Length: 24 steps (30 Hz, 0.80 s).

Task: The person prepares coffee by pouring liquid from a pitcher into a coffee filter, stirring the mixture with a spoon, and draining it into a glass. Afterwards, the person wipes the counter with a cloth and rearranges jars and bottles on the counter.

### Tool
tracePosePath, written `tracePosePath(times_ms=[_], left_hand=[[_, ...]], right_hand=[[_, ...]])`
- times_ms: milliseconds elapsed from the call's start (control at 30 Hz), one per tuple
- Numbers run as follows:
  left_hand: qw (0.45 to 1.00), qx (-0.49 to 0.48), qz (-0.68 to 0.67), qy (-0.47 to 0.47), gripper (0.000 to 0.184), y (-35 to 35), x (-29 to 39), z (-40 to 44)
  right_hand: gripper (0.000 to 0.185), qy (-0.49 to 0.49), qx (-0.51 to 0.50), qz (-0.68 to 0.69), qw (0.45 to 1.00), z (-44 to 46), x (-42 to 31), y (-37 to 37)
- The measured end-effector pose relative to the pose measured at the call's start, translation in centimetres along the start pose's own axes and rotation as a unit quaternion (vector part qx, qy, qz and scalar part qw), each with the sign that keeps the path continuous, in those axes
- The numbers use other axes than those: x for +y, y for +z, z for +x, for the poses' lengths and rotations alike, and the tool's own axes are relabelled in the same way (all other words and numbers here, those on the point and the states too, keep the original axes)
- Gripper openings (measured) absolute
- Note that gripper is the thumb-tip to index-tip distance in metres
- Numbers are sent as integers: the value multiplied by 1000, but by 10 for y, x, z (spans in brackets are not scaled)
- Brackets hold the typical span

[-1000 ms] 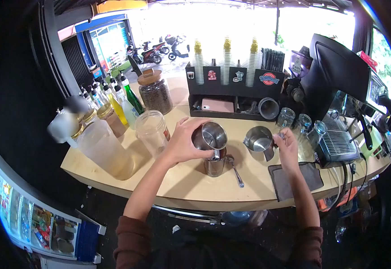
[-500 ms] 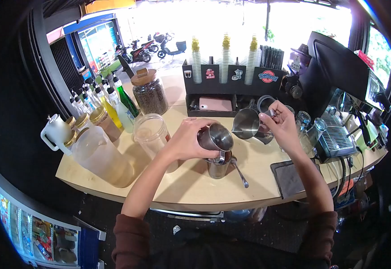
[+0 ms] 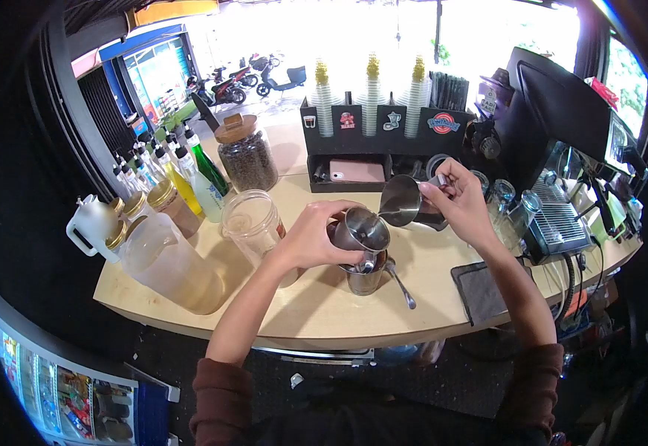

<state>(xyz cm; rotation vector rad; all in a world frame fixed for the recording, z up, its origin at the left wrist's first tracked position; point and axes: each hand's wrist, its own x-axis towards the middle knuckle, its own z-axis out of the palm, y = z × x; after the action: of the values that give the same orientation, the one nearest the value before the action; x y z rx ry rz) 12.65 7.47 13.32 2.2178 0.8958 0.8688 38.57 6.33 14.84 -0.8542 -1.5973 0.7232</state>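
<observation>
At the front of the bench [image 3: 309, 318]: jug [image 3: 361, 233] held over cup [image 3: 365, 284], pitcher [image 3: 400, 203] tipped to jug

Left hand [image 3: 315, 236]: grip wrapped round the jug, thumb and fingers on opposite sides, presumably to steady it and leave its mouth clear; cup directly beneath, contact between them hard to tell; right hand [image 3: 459, 204]: grip closed on the pitcher's handle, spout leaning in at the jug's rim, seemingly with a thin stream [image 3: 380, 215], the closeness likely guarding against spills; spoon [image 3: 402, 288] just right of the cup, probably for easy reach; cloth [image 3: 480, 295] flat near the bench edge; tub [image 3: 253, 232], lidless, beside the left hand
</observation>
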Motion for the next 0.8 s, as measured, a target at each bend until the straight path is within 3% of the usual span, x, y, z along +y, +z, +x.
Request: tracePosePath(times_ms=[800], left_hand=[[993, 39, -109, -36, 76, 27, -23, -6]], right_hand=[[25, -29, -5, -44, 999, 18, -26, 17]])
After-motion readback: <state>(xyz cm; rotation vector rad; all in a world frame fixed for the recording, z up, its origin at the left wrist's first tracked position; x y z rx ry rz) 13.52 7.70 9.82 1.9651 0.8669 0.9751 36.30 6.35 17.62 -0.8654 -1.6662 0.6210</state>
